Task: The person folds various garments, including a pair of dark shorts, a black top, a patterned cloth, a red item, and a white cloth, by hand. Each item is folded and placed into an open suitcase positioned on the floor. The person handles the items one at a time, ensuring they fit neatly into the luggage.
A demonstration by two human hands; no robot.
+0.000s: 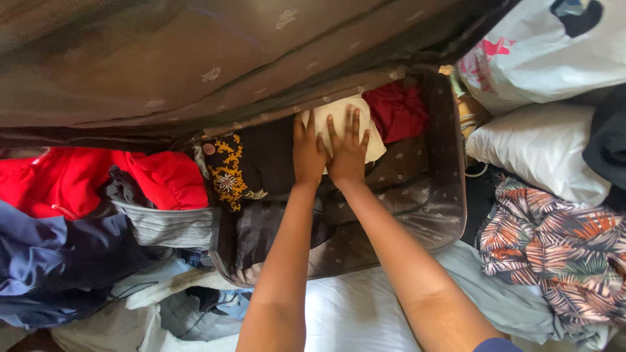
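Hands, left hand [308, 156] and right hand [347, 155], press flat with fingers spread wide, gripping nothing, on the cream folded cloth [373, 145] at the far end of the open suitcase [450, 195], beside a red garment [396, 111].

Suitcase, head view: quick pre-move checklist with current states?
1. Both hands on the load: ok. The left hand and right hand lie flat, side by side, on the cream folded garment.
2. Garment inside the suitcase: ok, it lies within the walls, beside the dark red cloth.
3. Lid clear of the hands: ok, it hangs open above them.
4. Nothing over the rim: not ok, the grey striped cloth drapes across the left edge.
5. Room left in the case: cannot tell, the lid hides the back part.
6. Grip: cannot tell; the palms press, fingers spread, nothing visibly pinched.
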